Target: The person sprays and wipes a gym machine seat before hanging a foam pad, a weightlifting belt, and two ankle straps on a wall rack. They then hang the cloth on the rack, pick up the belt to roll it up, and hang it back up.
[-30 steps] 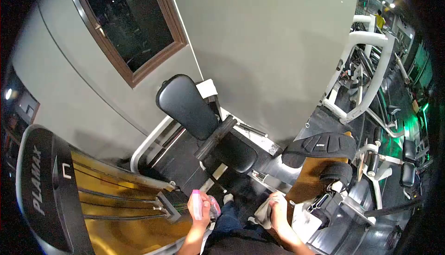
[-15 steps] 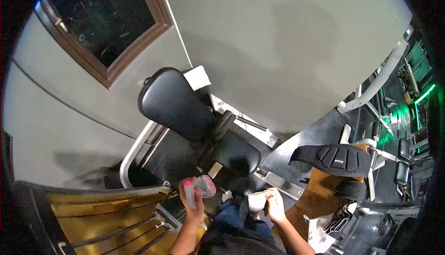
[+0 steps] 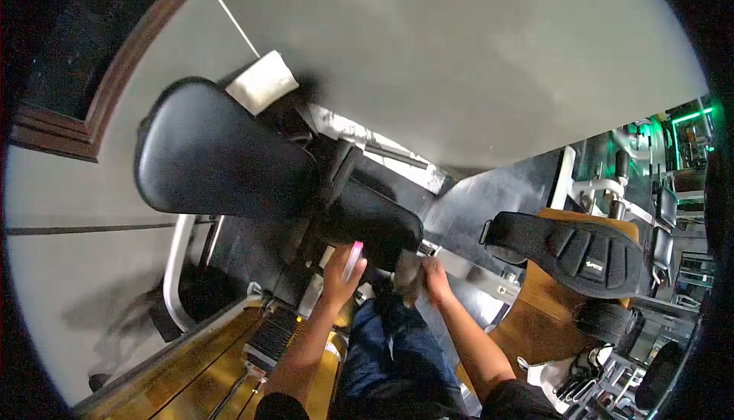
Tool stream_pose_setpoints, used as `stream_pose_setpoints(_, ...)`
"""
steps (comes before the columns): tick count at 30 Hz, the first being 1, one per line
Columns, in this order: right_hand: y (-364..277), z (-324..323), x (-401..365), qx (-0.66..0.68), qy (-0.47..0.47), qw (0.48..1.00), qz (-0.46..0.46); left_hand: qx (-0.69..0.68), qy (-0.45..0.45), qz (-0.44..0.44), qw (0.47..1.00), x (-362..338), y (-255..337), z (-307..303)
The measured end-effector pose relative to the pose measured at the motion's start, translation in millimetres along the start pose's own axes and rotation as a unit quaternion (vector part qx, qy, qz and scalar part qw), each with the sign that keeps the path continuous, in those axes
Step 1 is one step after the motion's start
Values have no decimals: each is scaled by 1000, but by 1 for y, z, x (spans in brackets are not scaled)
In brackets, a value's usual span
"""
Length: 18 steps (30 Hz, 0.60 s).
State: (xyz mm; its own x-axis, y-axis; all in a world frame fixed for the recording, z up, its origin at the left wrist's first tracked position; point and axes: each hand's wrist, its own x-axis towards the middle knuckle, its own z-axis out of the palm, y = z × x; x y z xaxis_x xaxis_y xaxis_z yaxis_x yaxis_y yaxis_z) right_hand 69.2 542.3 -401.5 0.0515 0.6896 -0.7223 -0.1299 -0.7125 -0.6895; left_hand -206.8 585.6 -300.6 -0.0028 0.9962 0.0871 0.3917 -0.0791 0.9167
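Note:
My left hand (image 3: 336, 281) is closed around a clear bottle with pink parts (image 3: 354, 258); only a pale, pink-tipped piece shows above the fingers. Against my right hand (image 3: 436, 282), its fingers curled, hangs a greyish cloth (image 3: 408, 275), blurred and in shadow. Both hands are over the near edge of a black padded seat (image 3: 378, 217) on an exercise machine. The black padded backrest (image 3: 222, 152) rises to the left of the seat.
A white folded item (image 3: 262, 82) lies by the top of the backrest. To the right, a black lifting belt (image 3: 566, 256) rests on a brown wooden surface (image 3: 535, 313), with a bundle of black straps (image 3: 585, 374) nearby. A window (image 3: 84, 53) is at upper left.
My view has moved closer to the machine, and the backrest looks larger. Both hands have reached forward toward the seat. The bottle has turned, so less of it shows.

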Motion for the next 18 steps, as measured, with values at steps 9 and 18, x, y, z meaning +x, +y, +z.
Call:
stream_pose_setpoints(9, 28, 13, 156, -177, 32, 983, -22, 39, -1, 7, 999, 64, -86, 74)
stream_pose_setpoints(18, 16, 26, 112, -404, 124, 857, -294, 13, -67, -152, 986, 56, -118, 78)
